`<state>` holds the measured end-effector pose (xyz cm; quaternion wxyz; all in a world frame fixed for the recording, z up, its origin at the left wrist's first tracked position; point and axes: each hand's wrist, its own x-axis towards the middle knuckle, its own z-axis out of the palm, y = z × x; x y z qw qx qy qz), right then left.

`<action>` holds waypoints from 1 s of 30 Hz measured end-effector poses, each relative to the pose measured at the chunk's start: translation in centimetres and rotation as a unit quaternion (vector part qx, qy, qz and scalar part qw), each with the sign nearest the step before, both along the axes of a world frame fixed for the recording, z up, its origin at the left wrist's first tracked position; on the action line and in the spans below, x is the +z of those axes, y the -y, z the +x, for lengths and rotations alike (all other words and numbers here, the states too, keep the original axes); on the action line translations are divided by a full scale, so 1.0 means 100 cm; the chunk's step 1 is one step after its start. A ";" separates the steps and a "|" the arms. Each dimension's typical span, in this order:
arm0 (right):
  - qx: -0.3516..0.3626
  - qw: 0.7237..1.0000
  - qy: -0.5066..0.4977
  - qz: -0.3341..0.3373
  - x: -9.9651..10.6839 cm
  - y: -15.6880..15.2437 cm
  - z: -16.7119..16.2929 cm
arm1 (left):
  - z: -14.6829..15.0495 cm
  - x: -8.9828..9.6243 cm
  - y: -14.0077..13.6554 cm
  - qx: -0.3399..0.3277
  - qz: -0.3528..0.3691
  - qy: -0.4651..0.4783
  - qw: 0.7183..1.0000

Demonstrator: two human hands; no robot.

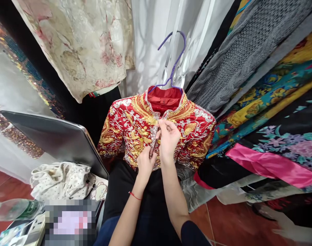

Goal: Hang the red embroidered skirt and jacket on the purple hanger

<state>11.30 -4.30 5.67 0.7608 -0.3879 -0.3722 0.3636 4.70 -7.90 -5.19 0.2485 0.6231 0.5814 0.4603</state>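
Note:
A red jacket with gold and silver embroidery lies across my lap on a purple hanger. Its stand collar faces away from me, and a small label shows on the red lining inside. My left hand is closed on the jacket's front edge, partway down the opening. Just below the collar, my right hand pinches the same front edge, thumb and fingers together. Whatever small fastening may sit between the right fingertips is hidden.
A laptop stands at my left, with a dotted white cloth and a plastic bottle in front of it. Hanging clothes crowd the right, among them a grey knit. A pale floral garment hangs at upper left.

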 end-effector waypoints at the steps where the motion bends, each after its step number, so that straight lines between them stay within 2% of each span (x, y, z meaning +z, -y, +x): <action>1: -0.004 1.000 0.005 0.009 0.003 -0.004 0.000 | 0.000 0.001 -0.001 -0.005 0.005 -0.001 1.000; 5: 0.003 0.998 0.067 0.002 0.000 -0.013 0.009 | -0.010 0.005 -0.011 -0.040 -0.001 -0.028 0.999; 7: -0.008 0.987 0.158 -0.029 -0.006 -0.017 0.018 | -0.022 0.012 -0.020 -0.069 0.015 -0.035 0.997; 8: -0.038 0.974 0.217 -0.048 -0.008 -0.018 0.023 | -0.029 0.018 -0.025 -0.079 0.036 -0.033 0.996; 10: -0.129 0.929 0.338 -0.076 -0.006 -0.021 0.034 | -0.044 0.036 -0.037 -0.072 0.104 -0.022 0.992; 12: -0.189 0.882 0.428 -0.058 0.001 -0.021 0.047 | -0.059 0.063 -0.049 -0.025 0.187 -0.016 0.982; 15: -0.234 0.833 0.498 0.062 0.018 -0.015 0.077 | -0.080 0.109 -0.069 0.060 0.302 -0.063 0.949; 17: -0.310 0.780 0.531 0.116 0.028 -0.013 0.103 | -0.093 0.134 -0.085 0.091 0.350 -0.132 0.923; 19: -0.349 0.725 0.582 0.117 0.032 -0.015 0.128 | -0.103 0.151 -0.104 0.059 0.351 -0.203 0.912; 21: -0.312 0.696 0.638 0.104 0.034 -0.022 0.147 | -0.109 0.160 -0.123 -0.010 0.318 -0.259 0.912; 23: -0.268 0.689 0.665 0.107 0.037 -0.032 0.157 | -0.110 0.165 -0.138 -0.042 0.297 -0.274 0.914; 24: -0.266 0.689 0.665 0.112 0.039 -0.037 0.159 | -0.109 0.168 -0.143 -0.033 0.302 -0.265 0.915; 28: -0.338 0.687 0.630 0.130 0.055 -0.053 0.157 | -0.100 0.184 -0.150 0.051 0.367 -0.201 0.907; 30: -0.351 0.694 0.617 0.119 0.058 -0.057 0.155 | -0.099 0.188 -0.151 0.053 0.350 -0.205 0.913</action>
